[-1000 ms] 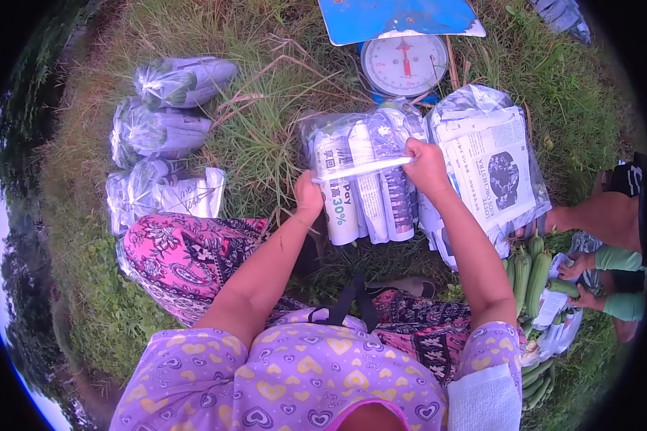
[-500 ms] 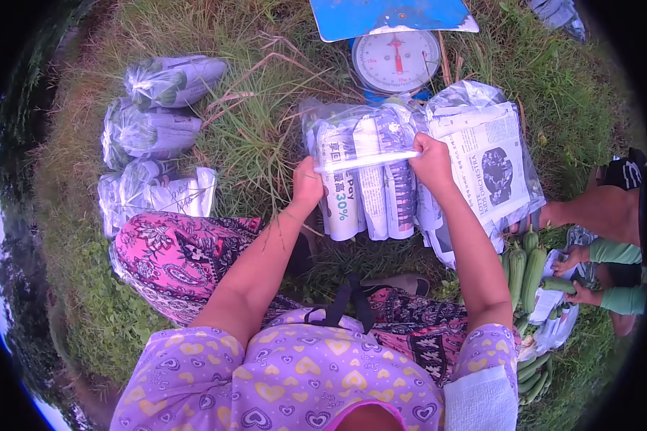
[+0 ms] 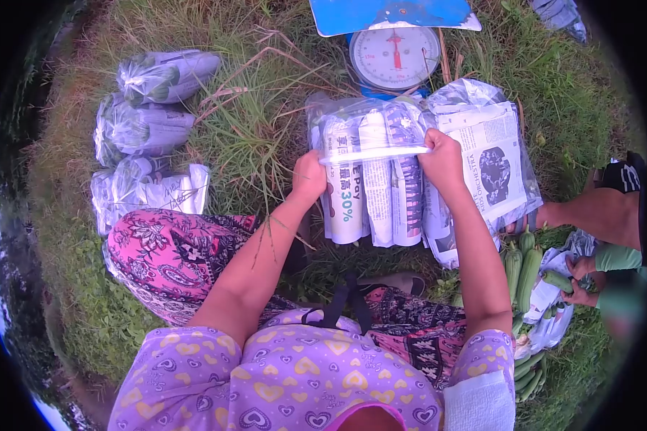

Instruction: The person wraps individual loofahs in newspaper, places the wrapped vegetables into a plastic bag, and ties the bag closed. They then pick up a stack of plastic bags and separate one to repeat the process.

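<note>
Several newspaper-wrapped rolls (image 3: pixel 347 205) lie side by side in front of me, their upper part inside a clear plastic bag (image 3: pixel 373 153). My left hand (image 3: pixel 310 177) is closed on the left end of the bag's gathered edge. At the other end, my right hand (image 3: pixel 443 159) grips the same edge, with the thumb toward the rolls. The edge stretches taut as a whitish band across the rolls, whose lower ends stick out below it. What is inside the newspaper is hidden. Flat newspaper sheets (image 3: pixel 490 169) in clear plastic lie just right of my right hand.
A dial scale (image 3: pixel 395 59) with a blue tray (image 3: pixel 394 16) stands beyond the bag. Several bagged bundles (image 3: pixel 151 128) lie in the grass at left. At right, a co-worker's hands (image 3: pixel 581 293) hold a green vegetable near long green gourds (image 3: pixel 529 276).
Both hands have shifted slightly, the right one outward, and the bag's edge now lies more level and stretched wider. The co-worker's lower arm has moved, blurring at the sleeve.
</note>
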The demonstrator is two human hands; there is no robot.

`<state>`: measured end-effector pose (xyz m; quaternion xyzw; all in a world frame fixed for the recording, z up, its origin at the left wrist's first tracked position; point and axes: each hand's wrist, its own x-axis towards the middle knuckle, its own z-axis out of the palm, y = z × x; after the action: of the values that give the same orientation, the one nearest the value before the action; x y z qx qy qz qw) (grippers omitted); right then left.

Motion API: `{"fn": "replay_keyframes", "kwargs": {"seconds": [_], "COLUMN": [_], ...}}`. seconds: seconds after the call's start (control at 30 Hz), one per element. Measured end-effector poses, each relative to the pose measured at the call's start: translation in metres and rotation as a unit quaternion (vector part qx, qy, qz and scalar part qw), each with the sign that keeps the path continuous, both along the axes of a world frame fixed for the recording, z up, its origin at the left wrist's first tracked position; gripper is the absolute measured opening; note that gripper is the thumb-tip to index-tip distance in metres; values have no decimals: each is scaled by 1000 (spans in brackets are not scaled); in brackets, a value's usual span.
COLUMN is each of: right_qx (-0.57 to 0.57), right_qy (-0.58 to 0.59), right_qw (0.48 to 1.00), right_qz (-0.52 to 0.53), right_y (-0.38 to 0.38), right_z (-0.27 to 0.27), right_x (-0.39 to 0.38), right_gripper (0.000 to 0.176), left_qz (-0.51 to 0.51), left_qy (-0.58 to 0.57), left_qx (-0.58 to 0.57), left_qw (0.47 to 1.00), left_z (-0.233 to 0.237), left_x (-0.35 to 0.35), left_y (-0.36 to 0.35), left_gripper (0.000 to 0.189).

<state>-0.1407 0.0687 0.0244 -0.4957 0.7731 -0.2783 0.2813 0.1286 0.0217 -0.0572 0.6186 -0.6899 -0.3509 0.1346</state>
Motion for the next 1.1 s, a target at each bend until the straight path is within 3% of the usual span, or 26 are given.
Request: {"fn": "replay_keyframes", "kwargs": {"seconds": [0.13, 0.43, 0.63, 0.87, 1.1], "right_qx": [-14, -91, -133, -146, -127], "right_qy": [5, 50, 60, 99, 70], "right_qw": [1000, 994, 989, 984, 989], "right_qz": [3, -22, -24, 5, -37], "right_y": [1, 21, 14, -72, -190], "right_z": [33, 162, 244, 286, 280], "right_x": [-11, -25, -46, -83, -93], "right_gripper": [14, 24, 27, 25, 20], "left_qz": [-28, -117, -160, -166, -144], "left_qy": [-17, 21, 15, -25, -27], "left_qx": [29, 35, 18, -36, -103], "left_qw": [999, 992, 987, 985, 984], "left_z": [47, 138, 241, 290, 297], "left_x": [-16, -39, -64, -83, -96], "left_y": [-7, -8, -43, -132, -233], "left_gripper": [24, 30, 34, 37, 40]}}
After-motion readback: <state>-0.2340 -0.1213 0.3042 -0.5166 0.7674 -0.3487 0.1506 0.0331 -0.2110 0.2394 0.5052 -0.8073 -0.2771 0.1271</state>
